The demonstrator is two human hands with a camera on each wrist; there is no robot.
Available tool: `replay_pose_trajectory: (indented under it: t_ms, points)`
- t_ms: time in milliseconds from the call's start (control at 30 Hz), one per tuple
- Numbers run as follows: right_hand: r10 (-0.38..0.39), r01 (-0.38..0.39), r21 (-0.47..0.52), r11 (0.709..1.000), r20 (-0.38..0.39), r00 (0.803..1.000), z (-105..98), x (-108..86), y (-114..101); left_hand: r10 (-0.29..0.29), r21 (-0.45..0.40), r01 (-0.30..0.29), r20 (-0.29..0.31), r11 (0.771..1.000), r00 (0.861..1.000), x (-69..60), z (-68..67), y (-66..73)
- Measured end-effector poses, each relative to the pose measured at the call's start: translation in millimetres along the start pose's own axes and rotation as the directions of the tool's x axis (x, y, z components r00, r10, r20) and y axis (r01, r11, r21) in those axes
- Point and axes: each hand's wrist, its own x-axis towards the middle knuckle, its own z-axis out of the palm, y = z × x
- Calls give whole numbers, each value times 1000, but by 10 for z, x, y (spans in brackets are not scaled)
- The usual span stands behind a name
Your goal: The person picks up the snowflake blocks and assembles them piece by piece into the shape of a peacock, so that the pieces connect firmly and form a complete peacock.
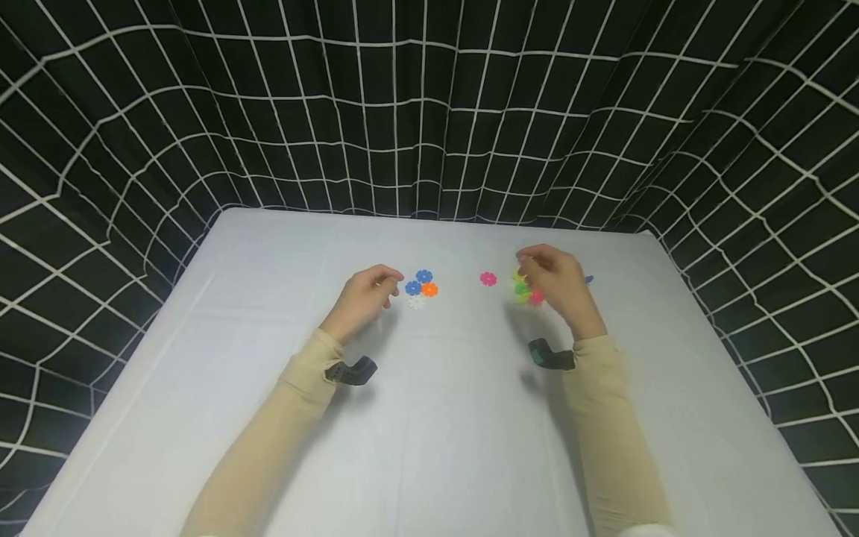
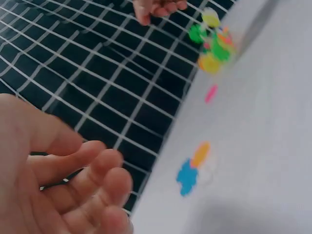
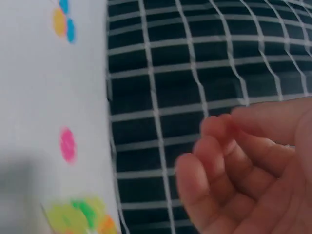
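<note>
My left hand (image 1: 360,300), fingers loosely bent and nothing visible in them, hovers left of a small group of flower-shaped plastic discs. The group has two blue discs (image 1: 424,276), an orange disc (image 1: 430,289) and a white disc (image 1: 417,303). Between the hands lies a single pink disc (image 1: 488,279). My right hand (image 1: 555,287) is raised over a heap of yellow, green and pink discs (image 1: 523,289), partly hiding it. In the right wrist view its fingers (image 3: 191,175) curl loosely, with no disc seen between them. The heap is blurred in both wrist views.
A white-covered table (image 1: 429,418) carries everything. Part of a dark blue piece (image 1: 589,279) shows just right of the right hand. Black curtains with a white grid (image 1: 429,112) hang behind and at both sides. A dark camera mount (image 1: 352,371) juts from each wrist.
</note>
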Motion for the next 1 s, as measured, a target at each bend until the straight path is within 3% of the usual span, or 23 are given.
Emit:
replay_pose_trajectory:
  t_ms: [167, 267, 400, 533, 700, 800, 1000]
  points:
    - [-38, 43, -32, 999, 143, 989, 425, 137, -80, -2, 126, -8, 80, 992, 997, 65, 86, -174]
    - [-30, 45, -72, 996, 206, 978, 681, 209, -157, 4, 222, -26, 101, 975, 995, 106, 170, -231]
    - [26, 27, -173, 985, 301, 953, 967, 323, -256, 10, 407, -63, 131, 911, 991, 167, 294, -237]
    - [83, 35, -303, 952, 368, 926, 1195, 404, -257, -3, 533, -81, 154, 843, 988, 210, 409, -257]
    - [44, 91, -386, 918, 328, 944, 1349, 445, -241, 1, 592, -99, 163, 800, 987, 212, 454, -274]
    - [42, 89, -405, 910, 303, 952, 1383, 461, -233, 10, 592, -110, 170, 799, 985, 202, 451, -264]
    - [109, 1, -313, 950, 335, 936, 1336, 436, -160, 1, 590, -99, 165, 801, 986, 191, 440, -269]
